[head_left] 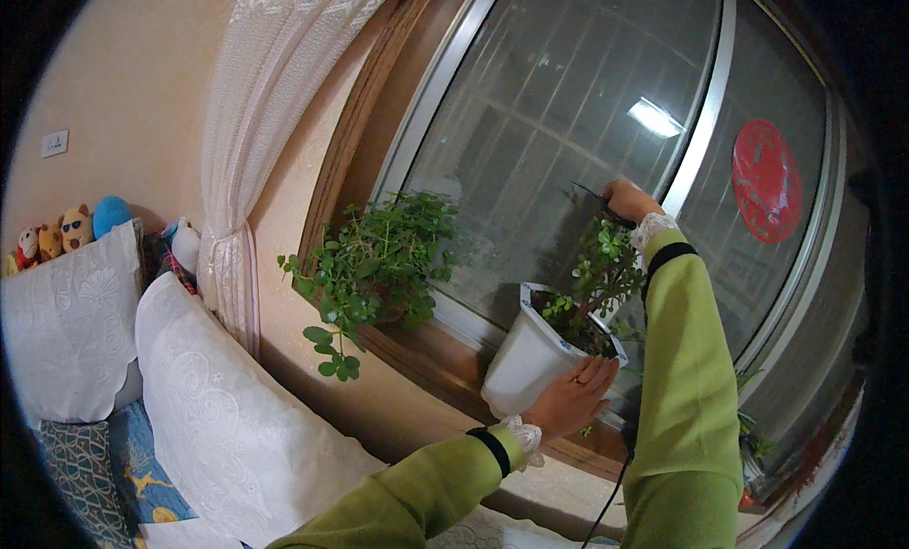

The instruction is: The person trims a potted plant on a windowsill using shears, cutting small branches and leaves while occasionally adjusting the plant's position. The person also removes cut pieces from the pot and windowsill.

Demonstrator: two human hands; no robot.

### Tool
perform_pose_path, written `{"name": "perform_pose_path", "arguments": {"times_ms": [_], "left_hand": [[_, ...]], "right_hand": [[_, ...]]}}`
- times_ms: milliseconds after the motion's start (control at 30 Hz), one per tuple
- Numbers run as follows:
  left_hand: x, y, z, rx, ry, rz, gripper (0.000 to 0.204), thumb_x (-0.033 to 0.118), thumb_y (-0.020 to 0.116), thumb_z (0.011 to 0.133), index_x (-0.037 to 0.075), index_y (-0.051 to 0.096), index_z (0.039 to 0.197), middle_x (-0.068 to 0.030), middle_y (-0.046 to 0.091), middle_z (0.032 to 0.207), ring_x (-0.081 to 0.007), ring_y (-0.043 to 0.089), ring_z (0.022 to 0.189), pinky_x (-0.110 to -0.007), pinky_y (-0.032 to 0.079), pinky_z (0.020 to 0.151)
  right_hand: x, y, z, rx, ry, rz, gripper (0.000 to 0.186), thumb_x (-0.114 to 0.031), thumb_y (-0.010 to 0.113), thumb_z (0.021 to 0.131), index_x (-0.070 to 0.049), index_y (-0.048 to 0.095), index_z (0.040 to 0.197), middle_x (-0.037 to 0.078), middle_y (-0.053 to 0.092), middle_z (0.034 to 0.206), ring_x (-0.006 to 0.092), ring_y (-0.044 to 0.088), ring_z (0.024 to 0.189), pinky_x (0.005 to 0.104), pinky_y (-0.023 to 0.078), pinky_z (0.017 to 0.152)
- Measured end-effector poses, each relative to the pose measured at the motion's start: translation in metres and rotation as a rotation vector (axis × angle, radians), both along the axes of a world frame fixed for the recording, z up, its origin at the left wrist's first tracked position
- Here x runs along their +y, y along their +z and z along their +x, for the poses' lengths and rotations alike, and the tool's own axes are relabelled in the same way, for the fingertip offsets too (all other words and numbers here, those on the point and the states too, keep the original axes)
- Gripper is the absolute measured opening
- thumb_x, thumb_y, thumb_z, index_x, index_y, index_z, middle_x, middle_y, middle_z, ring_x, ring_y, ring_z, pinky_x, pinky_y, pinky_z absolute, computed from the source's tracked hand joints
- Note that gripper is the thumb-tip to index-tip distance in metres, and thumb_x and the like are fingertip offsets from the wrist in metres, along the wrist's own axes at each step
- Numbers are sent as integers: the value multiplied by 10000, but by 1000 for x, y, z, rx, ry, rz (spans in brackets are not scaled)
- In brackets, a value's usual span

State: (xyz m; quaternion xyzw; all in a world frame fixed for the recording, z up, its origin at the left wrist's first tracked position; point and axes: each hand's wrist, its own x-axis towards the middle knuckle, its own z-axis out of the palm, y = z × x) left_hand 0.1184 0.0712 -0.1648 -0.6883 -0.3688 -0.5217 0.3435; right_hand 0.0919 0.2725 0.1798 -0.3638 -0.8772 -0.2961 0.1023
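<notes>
A white angular pot with blue marks on its rim stands on the windowsill, holding soil and a small-leaved green plant. My left hand lies against the near side of this pot, its fingers stretched out along the rim. Higher up, by the plant's top, my right hand is closed round what look like black scissors. Their thin dark tip points left in front of the glass, and the fingers cover most of the handle.
A bushy plant spills over the sill to the left. The window rises behind, bearing a red round decoration. A tied lace curtain hangs left. White-covered cushions and soft toys are at lower left. A black cord hangs between my arms.
</notes>
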Motion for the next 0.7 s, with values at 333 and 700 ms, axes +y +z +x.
{"name": "perform_pose_path", "arguments": {"times_ms": [333,700], "left_hand": [[-3,1,-1,17,-1,-69,630,337,519,983,-63,354,1441,-171,431,1431,-305,395,1335,-408,274,1173],[-3,1,-2,39,25,-49,647,345,505,986,-62,329,1457,-182,429,1424,-314,404,1323,-410,287,1167]], "right_hand": [[-41,-8,4,283,-48,-179,322,-65,598,783,-11,684,1089,204,701,1062,343,658,1038,420,499,853],[19,9,2,197,-37,84,308,-58,600,752,-7,700,1039,247,691,1047,407,650,1032,437,508,869]]}}
